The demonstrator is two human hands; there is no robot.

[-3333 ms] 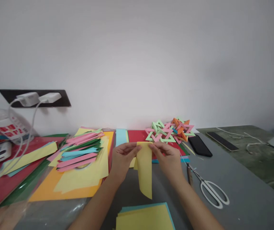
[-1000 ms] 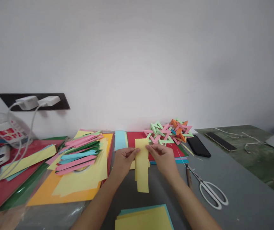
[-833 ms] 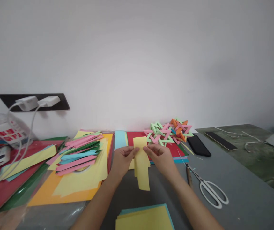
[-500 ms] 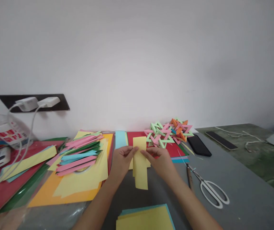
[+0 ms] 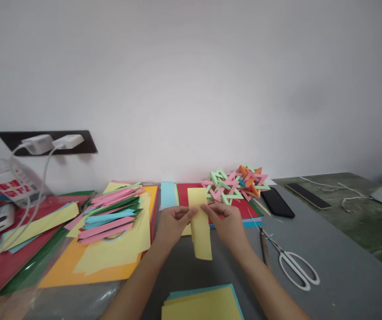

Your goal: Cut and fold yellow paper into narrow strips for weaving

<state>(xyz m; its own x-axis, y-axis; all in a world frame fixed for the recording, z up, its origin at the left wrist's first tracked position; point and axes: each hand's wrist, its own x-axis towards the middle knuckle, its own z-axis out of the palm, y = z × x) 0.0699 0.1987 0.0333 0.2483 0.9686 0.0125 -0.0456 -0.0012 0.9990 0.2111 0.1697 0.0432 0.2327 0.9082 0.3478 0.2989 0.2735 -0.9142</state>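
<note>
A yellow paper strip [image 5: 201, 235] is held upright above the grey table, its lower end hanging free; another layer shows behind its left edge. My left hand [image 5: 173, 224] pinches its left edge between thumb and fingers. On the opposite edge, my right hand [image 5: 227, 222] grips the strip the same way, thumb on the near face. Below the hands, at the bottom of the view, lies a stack of yellow and blue paper sheets [image 5: 204, 304]. Behind the strip is a red sheet [image 5: 182, 192] beside a light blue paper piece [image 5: 168, 194].
Folded paper stars [image 5: 226, 186] sit at the wall. Scissors [image 5: 297, 266], a brown-handled tool [image 5: 264, 246] and a black phone [image 5: 277, 202] lie to the right. Left are coloured paper strips [image 5: 110, 220] on an orange sheet [image 5: 57, 275], and white cables [image 5: 40, 195] from the socket.
Both hands and the yellow strip have shifted slightly right. The strip's layers now line up more closely, with less of the rear layer showing at the left.
</note>
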